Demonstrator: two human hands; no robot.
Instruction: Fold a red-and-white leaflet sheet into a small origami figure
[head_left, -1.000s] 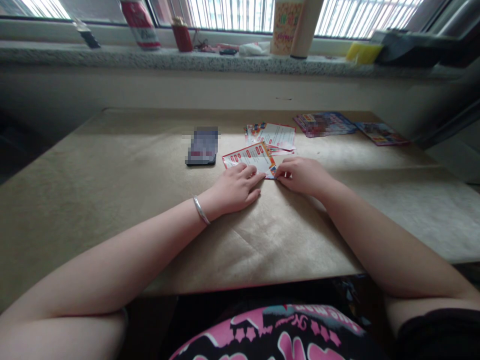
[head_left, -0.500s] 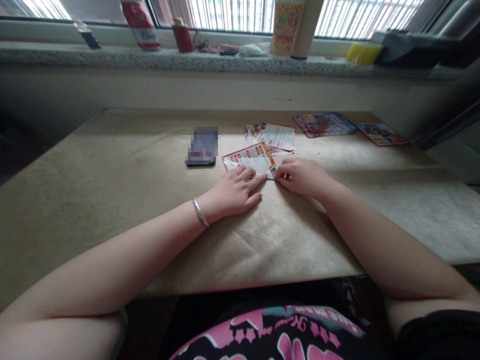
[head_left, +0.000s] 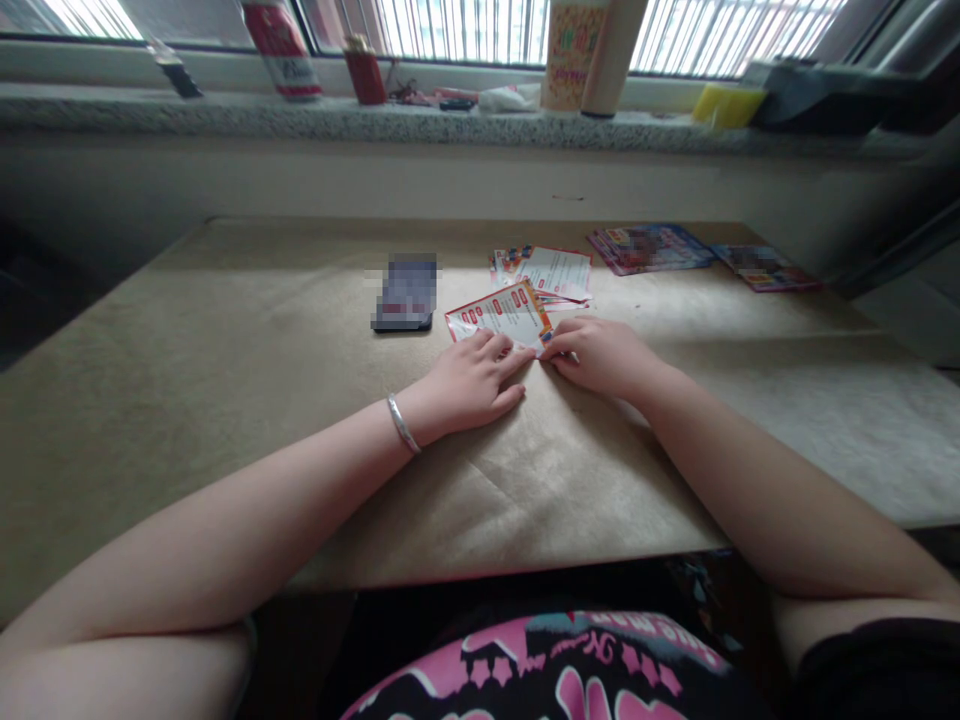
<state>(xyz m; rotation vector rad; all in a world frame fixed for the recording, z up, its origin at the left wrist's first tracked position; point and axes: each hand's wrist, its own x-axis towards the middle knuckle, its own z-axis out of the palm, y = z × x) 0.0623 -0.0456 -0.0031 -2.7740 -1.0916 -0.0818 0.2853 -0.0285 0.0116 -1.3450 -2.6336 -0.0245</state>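
Note:
A printed card [head_left: 501, 312], white with red labels and an orange patterned edge, lies on the table in front of me. My left hand [head_left: 480, 378] rests flat over its near edge, fingers stretched out and the index finger pointing at the near right corner. At that corner, my right hand [head_left: 592, 352] pinches the card between thumb and index finger. The two hands' fingertips almost meet there. Just behind lies a loose fan of similar cards [head_left: 556, 272], partly overlapped by the front card.
Left of the cards lies a dark phone-shaped item [head_left: 406, 292], its face blurred out. Toward the back right are a stack of colourful cards [head_left: 652, 248] and a second group of cards [head_left: 765, 268]. A can [head_left: 283, 50], a cup [head_left: 571, 58] and a yellow object [head_left: 727, 105] stand on the windowsill.
My right hand has shifted slightly left along the card's near right corner, closing its fingertips there. The left hand has stayed almost still; the card's far edge sits slightly higher.

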